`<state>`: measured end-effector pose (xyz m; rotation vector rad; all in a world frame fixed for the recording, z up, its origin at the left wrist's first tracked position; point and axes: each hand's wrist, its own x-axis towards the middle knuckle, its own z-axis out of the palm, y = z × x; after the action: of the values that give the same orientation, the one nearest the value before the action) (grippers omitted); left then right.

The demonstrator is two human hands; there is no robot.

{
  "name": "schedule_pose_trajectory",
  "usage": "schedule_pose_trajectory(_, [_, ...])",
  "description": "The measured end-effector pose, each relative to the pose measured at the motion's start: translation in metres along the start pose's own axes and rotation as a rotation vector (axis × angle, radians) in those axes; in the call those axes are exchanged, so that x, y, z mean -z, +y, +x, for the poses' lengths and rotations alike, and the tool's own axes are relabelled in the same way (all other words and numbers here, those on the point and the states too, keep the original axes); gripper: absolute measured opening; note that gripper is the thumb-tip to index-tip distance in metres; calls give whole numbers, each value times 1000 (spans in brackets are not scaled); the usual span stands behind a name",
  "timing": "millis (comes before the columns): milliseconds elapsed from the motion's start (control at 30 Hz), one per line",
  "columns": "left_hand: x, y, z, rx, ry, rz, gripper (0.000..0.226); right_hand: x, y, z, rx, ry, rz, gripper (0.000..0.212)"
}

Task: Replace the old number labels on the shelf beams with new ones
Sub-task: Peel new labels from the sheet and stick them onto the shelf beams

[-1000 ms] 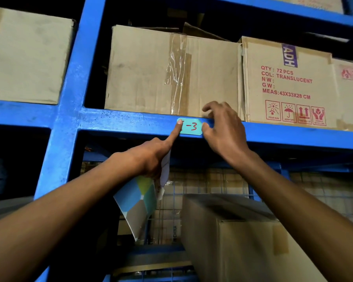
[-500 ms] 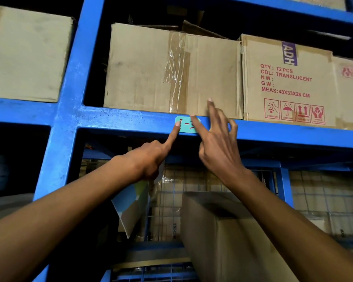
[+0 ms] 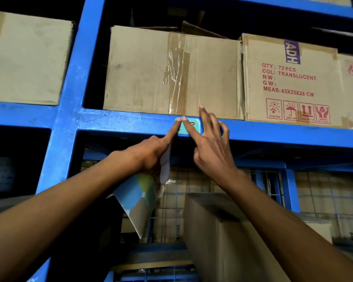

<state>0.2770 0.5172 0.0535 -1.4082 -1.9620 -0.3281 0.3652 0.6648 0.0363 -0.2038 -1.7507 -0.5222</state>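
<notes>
A small teal label with red writing sits on the front of the blue shelf beam. My left hand presses its straight index finger on the label's left end, while its other fingers curl round a sheet of coloured stickers that hangs below. My right hand has its index fingertip on the label beside the left fingertip, with the other fingers spread and straight. The fingers hide most of the writing.
Cardboard boxes stand on the shelf just above the beam, one printed in red. A blue upright post rises at the left. Below the beam lies another box in front of wire mesh.
My right hand slid left across the label, from its right end to its left end, with the fingers opening out. My left index finger stayed on the label's left end.
</notes>
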Motion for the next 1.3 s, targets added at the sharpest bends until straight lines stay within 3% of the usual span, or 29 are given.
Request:
schedule_pose_trajectory(267, [-11,3,10,70,44,-140,124,-4,31,-16,-125,48,10,83])
schedule_pose_trajectory(467, [-19,12,-4,102,72,-3,121,-8,2,-16,1,83,-83,82])
schedule_pose_trajectory(800, [-33,16,-16,117,84,-4,126,-6,17,-31,-169,17,11,87])
schedule_pose_trajectory(933, [-42,12,-38,98,55,-212,122,11,9,-38,-257,-70,139,76])
schedule_pose_trajectory(1167, [-66,5,-90,270,381,-905,133,48,-31,-94,-303,-197,565,46])
schedule_pose_trajectory(1300, [-62,12,-111,271,491,-1078,124,56,-56,-119,-354,-235,626,38])
